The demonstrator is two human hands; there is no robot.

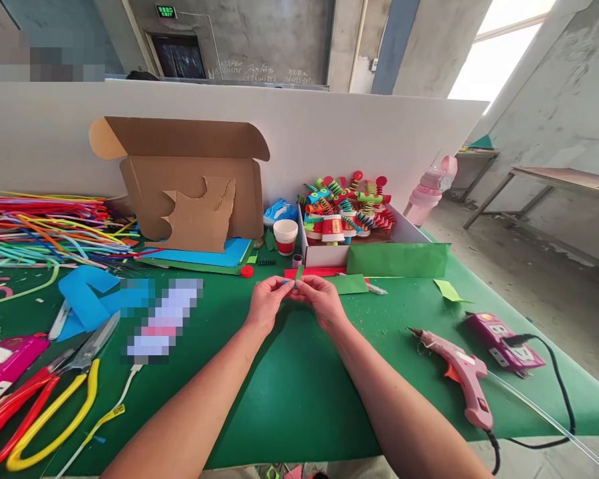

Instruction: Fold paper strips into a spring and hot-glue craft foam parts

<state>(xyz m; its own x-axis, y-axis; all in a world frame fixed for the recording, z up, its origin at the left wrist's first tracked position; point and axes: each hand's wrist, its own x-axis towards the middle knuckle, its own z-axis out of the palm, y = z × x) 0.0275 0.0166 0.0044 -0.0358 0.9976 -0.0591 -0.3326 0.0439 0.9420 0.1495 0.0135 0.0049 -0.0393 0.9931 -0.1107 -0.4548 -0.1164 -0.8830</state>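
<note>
My left hand [267,301] and my right hand [320,299] meet over the middle of the green table [289,386], fingertips pinched together on a small green paper strip [298,273] that sticks up between them. A bit of blue shows at the pinch. Both forearms reach in from the bottom edge. Just behind the hands lie a flat green paper sheet [350,284] and a red strip [315,272].
A pink glue gun [456,369] and pink power strip [502,339] lie right. A white box of finished colourful paper figures [347,209] stands behind, with a paper cup [285,236], cardboard box [190,179] and pink bottle [429,189]. Scissors [82,356], yellow-handled pliers [54,426], pipe cleaners [44,226] left.
</note>
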